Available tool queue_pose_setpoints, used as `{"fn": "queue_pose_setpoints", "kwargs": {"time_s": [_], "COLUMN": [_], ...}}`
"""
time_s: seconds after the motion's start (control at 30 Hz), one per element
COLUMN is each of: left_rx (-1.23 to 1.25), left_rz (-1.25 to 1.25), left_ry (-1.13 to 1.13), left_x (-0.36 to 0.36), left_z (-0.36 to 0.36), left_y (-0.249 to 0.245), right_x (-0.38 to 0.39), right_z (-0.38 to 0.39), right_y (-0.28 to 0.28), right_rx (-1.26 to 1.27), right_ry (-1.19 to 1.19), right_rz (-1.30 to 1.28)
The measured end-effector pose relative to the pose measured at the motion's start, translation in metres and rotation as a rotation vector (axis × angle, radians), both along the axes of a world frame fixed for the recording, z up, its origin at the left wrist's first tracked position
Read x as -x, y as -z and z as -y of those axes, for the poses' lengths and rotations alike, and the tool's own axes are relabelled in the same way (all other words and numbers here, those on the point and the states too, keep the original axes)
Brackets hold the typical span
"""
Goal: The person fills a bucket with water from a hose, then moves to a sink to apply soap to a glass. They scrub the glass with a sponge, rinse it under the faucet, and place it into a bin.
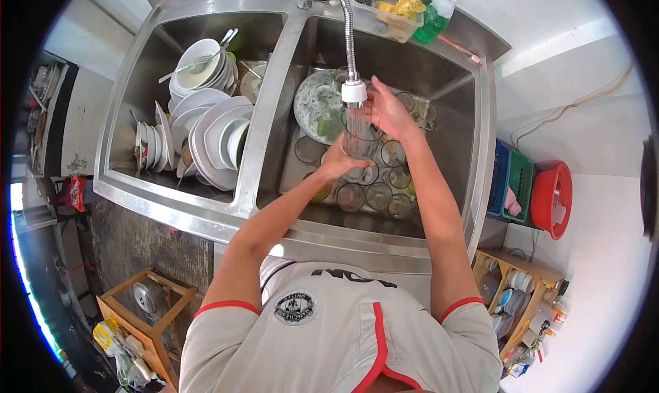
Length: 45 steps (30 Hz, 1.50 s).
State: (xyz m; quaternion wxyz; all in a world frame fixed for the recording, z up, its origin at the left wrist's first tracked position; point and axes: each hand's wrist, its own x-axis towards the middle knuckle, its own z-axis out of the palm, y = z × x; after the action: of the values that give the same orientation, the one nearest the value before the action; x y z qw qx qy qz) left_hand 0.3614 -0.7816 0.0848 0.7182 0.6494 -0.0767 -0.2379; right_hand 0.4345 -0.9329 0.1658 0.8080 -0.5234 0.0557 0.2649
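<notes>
Head view: left grip (338, 163) closed around glass (360, 140), held upright under faucet (354, 91) inside sink (439, 77). Right grip (386, 111) open, fingers touching glass rim. More glasses (374, 194) lie below; plates (213, 135) stand well left.

The sink (247, 153) had two basins side by side. Plates (213, 139) and bowls (199, 67) were stacked in the left one, while glasses (377, 195) stood on the floor of the right one. Over the right basin hung the spray head (354, 91), and directly under it was a glass (360, 135) in the left hand (338, 163), with the right hand (386, 111) just beside the head. Behind, on the ledge, sat a tub (384, 12) with a bottle (437, 12) to its right. A bucket (551, 197) stood right of the sink.
</notes>
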Motion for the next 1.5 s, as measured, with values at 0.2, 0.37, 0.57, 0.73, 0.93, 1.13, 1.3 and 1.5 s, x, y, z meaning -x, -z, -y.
{"fn": "queue_pose_setpoints", "kwargs": {"time_s": [0.2,0.37,0.57,0.73,0.93,1.13,1.3,1.5], "left_rx": [-0.117,-0.193,0.082,0.167,0.218,0.185,0.123,0.104], "left_rz": [0.152,0.214,0.101,-0.157,-0.068,-0.107,-0.11,-0.062], "left_ry": [-0.088,-0.089,-0.021,0.096,0.07,0.121,0.292,0.233], "left_x": [-0.013,-0.01,-0.02,-0.011,-0.009,-0.007,-0.018,-0.016], "left_z": [0.0,-0.003,0.0,0.005,0.003,-0.004,-0.004,-0.001], "left_y": [0.014,0.011,0.014,-0.02,-0.005,-0.006,-0.012,-0.002], "right_x": [-0.008,-0.004,-0.005,-0.008,-0.005,-0.003,0.002,-0.006], "right_z": [-0.001,0.0,0.004,0.004,0.005,0.001,-0.003,0.003], "right_y": [0.005,-0.012,-0.012,-0.019,-0.029,-0.027,-0.033,-0.029], "right_rx": [0.086,0.521,0.405,0.459,0.525,0.512,0.505,0.517], "right_ry": [-0.014,-0.203,-0.164,-0.182,-0.169,-0.175,-0.175,-0.168], "right_rz": [0.055,0.319,0.279,0.245,0.227,0.216,0.198,0.225]}}
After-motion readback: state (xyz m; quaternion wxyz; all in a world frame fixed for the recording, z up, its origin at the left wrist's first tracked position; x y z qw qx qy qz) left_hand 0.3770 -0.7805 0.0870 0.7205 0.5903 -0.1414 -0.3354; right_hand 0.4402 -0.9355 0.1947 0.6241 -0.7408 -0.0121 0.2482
